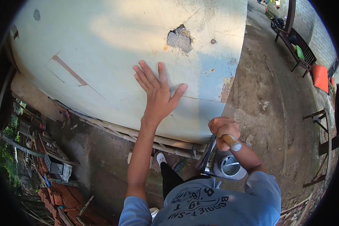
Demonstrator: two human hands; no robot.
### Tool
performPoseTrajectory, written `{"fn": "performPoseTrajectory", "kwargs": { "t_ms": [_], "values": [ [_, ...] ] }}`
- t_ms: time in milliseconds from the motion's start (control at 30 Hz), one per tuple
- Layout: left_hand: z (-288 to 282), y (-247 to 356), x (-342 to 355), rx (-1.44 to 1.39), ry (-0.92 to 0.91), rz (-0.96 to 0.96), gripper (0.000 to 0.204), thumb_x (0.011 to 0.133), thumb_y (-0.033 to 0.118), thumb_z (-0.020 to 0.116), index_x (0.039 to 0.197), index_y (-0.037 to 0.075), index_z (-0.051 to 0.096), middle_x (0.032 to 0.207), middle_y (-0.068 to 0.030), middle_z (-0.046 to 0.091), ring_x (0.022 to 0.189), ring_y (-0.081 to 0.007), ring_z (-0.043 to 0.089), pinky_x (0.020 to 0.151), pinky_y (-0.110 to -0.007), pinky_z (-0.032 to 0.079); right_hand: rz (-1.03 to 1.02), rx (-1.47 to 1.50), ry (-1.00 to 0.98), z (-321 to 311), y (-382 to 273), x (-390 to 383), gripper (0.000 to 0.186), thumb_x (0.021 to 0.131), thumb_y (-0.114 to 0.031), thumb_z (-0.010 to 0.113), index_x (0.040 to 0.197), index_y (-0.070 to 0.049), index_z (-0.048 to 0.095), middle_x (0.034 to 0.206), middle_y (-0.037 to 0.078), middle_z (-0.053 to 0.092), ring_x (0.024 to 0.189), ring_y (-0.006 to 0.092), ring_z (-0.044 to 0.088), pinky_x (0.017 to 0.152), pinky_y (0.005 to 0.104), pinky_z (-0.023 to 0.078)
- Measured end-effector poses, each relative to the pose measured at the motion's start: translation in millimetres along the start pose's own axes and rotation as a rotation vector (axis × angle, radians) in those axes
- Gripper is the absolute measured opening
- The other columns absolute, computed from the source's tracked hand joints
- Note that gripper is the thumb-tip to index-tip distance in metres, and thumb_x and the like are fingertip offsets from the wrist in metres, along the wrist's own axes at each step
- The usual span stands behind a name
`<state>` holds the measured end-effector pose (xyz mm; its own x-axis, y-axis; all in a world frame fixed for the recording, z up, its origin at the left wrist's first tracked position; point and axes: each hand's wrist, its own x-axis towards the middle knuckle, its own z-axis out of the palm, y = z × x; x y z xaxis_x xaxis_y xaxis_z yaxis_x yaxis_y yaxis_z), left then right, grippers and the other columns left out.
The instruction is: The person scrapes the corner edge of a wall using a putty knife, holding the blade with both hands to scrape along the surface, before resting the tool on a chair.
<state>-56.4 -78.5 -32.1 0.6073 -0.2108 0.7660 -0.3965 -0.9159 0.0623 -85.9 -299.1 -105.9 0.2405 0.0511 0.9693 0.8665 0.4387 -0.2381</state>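
Observation:
My left hand (157,90) lies against a pale, worn wall (113,41), fingers spread and nothing in them. Up and to the right of its fingertips, a ragged hole (180,38) in the plaster bares rough grey material. My right hand (224,130) is closed round a tool with a wooden handle (232,143), near the wall's lower right corner. The handle's butt points toward me; the tool's working end is hidden behind my fist, so its kind cannot be told. Under my right forearm stands a round grey bucket (229,166) with a light-coloured stick-like thing in it.
Cracks run from the hole, and a blue patch (214,73) marks the wall's right side. Bamboo poles (169,150) lie along its foot. A dirt path (267,101) stretches away at right, with a dark bench (297,49) and an orange object (320,78). Roof tiles (69,199) are piled at lower left.

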Motion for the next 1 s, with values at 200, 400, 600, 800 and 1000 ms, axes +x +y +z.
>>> {"fn": "performPoseTrajectory", "kwargs": {
  "t_ms": [200,400,600,800,1000],
  "values": [
    [-1.4,50.8,11.6,-0.125,0.353,-0.027,0.094,0.088,0.044,0.060,0.152,0.007,0.002,0.148,-0.0365,-0.019,0.134,-0.0567,-0.021,0.102,-0.070,-0.009,0.915,0.003,0.438,2.7,-36.4,-118.1,0.043,0.100,-0.040,0.044,0.073,-0.007,0.046,0.057,0.004,0.046,0.050,0.0162,0.048,0.050,0.0292,0.044],
    [76.8,62.5,-47.2,0.055,-0.189,0.683,0.060,0.091,0.043,0.054,0.142,0.014,0.038,0.152,-0.0132,0.021,0.144,-0.0306,0.009,0.114,-0.055,0.005,1.224,-0.160,0.711,-14.4,-81.7,-153.3,0.051,0.101,-0.048,0.034,0.080,-0.004,0.049,0.066,0.006,0.049,0.063,0.0157,0.050,0.065,0.0306,0.044],
    [51.1,46.0,-181.0,-0.574,-0.599,0.040,0.021,0.088,0.021,0.065,0.100,0.004,0.069,0.083,-0.0096,0.071,0.079,-0.0216,0.069,0.069,-0.033,0.054,1.351,-0.677,0.650,-64.6,-125.9,-171.5,0.048,0.101,-0.048,0.032,0.089,-0.006,0.054,0.069,0.001,0.049,0.063,0.0109,0.045,0.062,0.0276,0.038],
    [30.3,21.3,-224.5,-0.833,-0.321,-0.628,0.021,0.095,0.011,0.053,0.110,-0.001,0.062,0.087,-0.0126,0.072,0.080,-0.0156,0.069,0.067,-0.028,0.053,1.410,-0.241,0.991,-69.2,-119.2,-172.0,0.033,0.099,-0.037,0.044,0.095,-0.006,0.057,0.071,0.000,0.051,0.057,0.0097,0.045,0.056,0.0265,0.038],
    [8.6,-18.4,-218.1,-0.824,-0.315,-0.664,0.021,0.096,0.011,0.052,0.111,-0.001,0.061,0.090,-0.0126,0.072,0.084,-0.0170,0.069,0.074,-0.029,0.053,1.382,0.207,0.797,-11.6,-77.7,-121.9,0.030,0.094,-0.022,0.054,0.117,-0.003,0.053,0.091,0.010,0.063,0.073,0.0186,0.064,0.072,0.0320,0.052]
  ]
}}
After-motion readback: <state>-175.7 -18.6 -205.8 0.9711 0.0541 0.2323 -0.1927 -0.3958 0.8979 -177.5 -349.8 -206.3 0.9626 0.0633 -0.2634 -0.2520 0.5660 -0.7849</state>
